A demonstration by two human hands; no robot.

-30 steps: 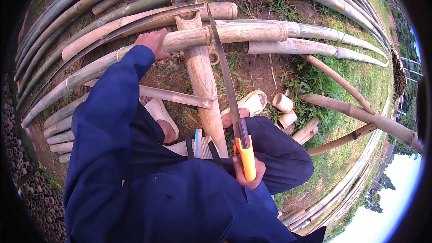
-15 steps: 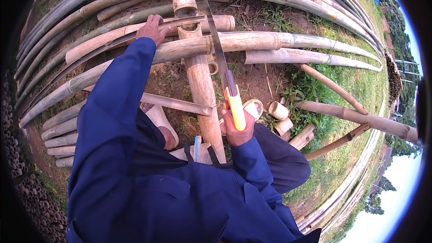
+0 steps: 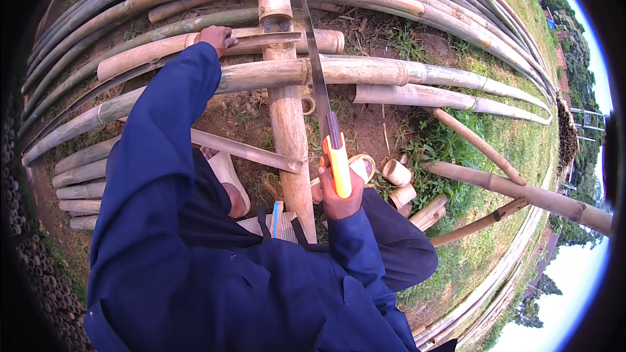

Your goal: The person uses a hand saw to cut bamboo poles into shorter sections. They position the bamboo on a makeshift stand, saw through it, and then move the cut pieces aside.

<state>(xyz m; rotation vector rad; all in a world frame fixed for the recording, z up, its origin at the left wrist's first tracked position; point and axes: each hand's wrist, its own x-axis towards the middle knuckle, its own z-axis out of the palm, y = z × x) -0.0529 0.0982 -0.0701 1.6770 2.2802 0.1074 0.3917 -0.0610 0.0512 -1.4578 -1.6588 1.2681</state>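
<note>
My right hand [image 3: 340, 199] is wrapped round the orange-yellow handle of a handsaw [image 3: 315, 58]. The saw's long blade points away from me and lies across a thick bamboo pole [image 3: 365, 70], beside one of its nodes. To the left, my left hand [image 3: 217, 38] is closed on a split bamboo strip [image 3: 264, 40], which runs along the far side of that pole. Under the pole stretches an upright-lying bamboo support [image 3: 287, 120], with a notched, cup-like far end [image 3: 274, 4]. The left fingertips are partly hidden.
Many long bamboo poles [image 3: 417, 10] lie beyond the work. Short cut bamboo pieces [image 3: 396, 173] sit near my right foot. A loose bamboo slat [image 3: 244, 150] crosses in front of my left foot. Propped poles [image 3: 515, 179] stand at right, and stacked bamboo ends [image 3: 52, 287] at left.
My left hand has shifted slightly away and to the left, its fingers curling tighter. The saw remains across the pole in my right hand. The whole view has tilted a little.
</note>
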